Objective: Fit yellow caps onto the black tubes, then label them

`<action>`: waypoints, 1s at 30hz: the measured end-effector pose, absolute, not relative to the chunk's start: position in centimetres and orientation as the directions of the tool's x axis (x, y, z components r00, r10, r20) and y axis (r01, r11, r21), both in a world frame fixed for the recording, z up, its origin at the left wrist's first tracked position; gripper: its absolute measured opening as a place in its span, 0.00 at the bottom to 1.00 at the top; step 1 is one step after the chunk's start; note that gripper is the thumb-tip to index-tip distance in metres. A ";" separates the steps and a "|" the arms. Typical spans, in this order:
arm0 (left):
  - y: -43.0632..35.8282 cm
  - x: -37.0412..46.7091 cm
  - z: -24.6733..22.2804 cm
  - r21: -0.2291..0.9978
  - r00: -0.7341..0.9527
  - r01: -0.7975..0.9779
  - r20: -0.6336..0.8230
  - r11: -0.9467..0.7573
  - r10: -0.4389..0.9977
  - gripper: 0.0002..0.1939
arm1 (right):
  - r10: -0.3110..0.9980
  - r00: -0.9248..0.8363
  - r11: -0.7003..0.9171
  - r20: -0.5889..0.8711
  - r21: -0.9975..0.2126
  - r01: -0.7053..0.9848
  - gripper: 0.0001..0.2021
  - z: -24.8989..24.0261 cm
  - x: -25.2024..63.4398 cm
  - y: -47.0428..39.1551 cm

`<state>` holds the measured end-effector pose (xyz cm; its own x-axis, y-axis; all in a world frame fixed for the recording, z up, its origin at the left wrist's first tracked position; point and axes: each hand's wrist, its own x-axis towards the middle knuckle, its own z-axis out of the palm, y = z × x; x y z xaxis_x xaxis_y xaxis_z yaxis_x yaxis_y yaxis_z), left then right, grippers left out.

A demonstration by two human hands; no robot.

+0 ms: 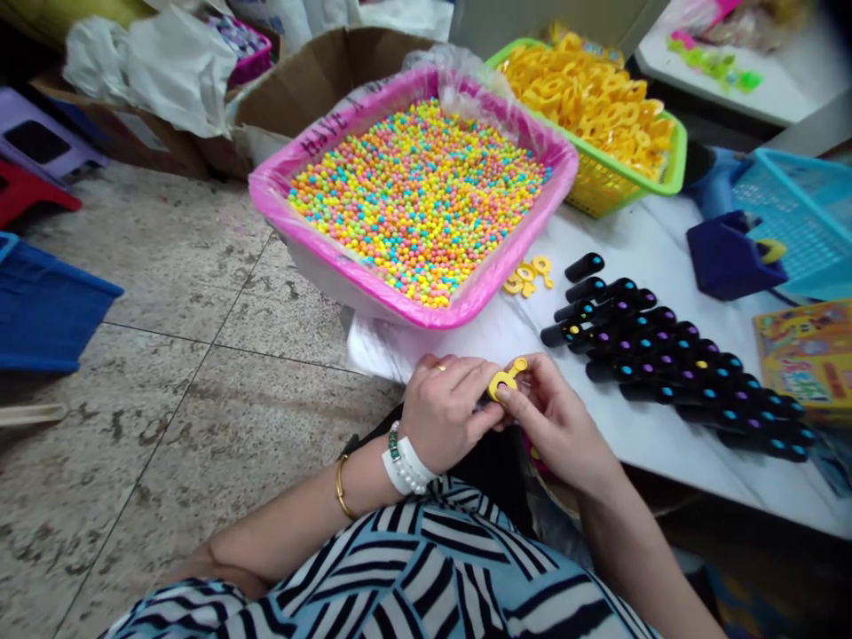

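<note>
Just in front of my body, both hands come together around a small yellow plastic piece (509, 376) with a wide ring and a smaller round end. My left hand (443, 408) is closed, its fingertips against the piece's left side; whatever else lies within its fingers is hidden. The thumb of my right hand (565, 422) presses on the wide ring, with its fingers curled behind. More yellow pieces (529, 275) lie loose on the white table beside a pink basin (286, 209) of small coloured balls.
Many black tubes (639, 342) with coloured dots on their ends stand clustered at right. Behind are a green basket (677, 151) heaped with yellow pieces, a dark blue tape dispenser (725, 257) and a light blue basket (799, 209). A blue bin (53, 306) stands left.
</note>
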<state>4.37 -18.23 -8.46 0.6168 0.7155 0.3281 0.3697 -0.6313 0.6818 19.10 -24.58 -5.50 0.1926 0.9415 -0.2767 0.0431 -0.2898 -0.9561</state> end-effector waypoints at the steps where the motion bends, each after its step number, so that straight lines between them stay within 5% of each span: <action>1: -18.2 4.4 -8.4 0.686 0.613 0.374 0.322 -0.625 0.721 0.13 | 0.942 0.216 -0.267 -0.258 -0.964 0.012 0.13 -5.9 19.1 -24.8; 4: -18.2 4.2 -8.3 0.686 0.618 0.365 0.326 -0.629 0.715 0.13 | 0.924 0.261 -0.245 -0.281 -0.956 -0.162 0.13 -6.5 20.0 -24.8; 7: -18.0 4.0 -8.2 0.673 0.634 0.362 0.330 -0.645 0.700 0.13 | 0.900 0.119 -0.378 -0.420 -0.886 -0.267 0.17 -6.0 21.4 -23.5; 11: -17.9 4.0 -8.1 0.655 0.646 0.387 0.309 -0.649 0.698 0.11 | 0.846 -0.098 -0.533 -0.524 -0.832 -0.153 0.18 -4.4 22.4 -21.3; 17: -17.7 4.3 -7.8 0.615 0.655 0.456 0.258 -0.644 0.710 0.10 | 0.843 -0.139 -0.534 -0.520 -0.839 -0.107 0.15 -4.4 21.9 -20.7; 21: -17.5 4.6 -7.9 0.567 0.642 0.498 0.268 -0.656 0.718 0.09 | 0.915 -0.100 -0.398 -0.390 -0.913 -0.084 0.15 -5.2 21.5 -21.6; 25: -17.2 3.9 -8.8 0.513 0.667 0.466 0.331 -0.720 0.668 0.09 | 0.985 -0.015 -0.169 -0.173 -0.975 0.142 0.19 -5.7 20.2 -23.2; 30: -17.1 3.5 -9.5 0.352 0.712 0.321 0.522 -0.879 0.469 0.07 | 0.918 0.261 0.069 0.299 -0.768 0.637 0.14 -7.0 18.1 -26.3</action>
<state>3.46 -17.08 -9.48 0.7122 0.4692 0.5222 0.3213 -0.8792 0.3517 18.14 -26.28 -7.01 0.2609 0.9178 0.2992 0.6372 0.0691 -0.7676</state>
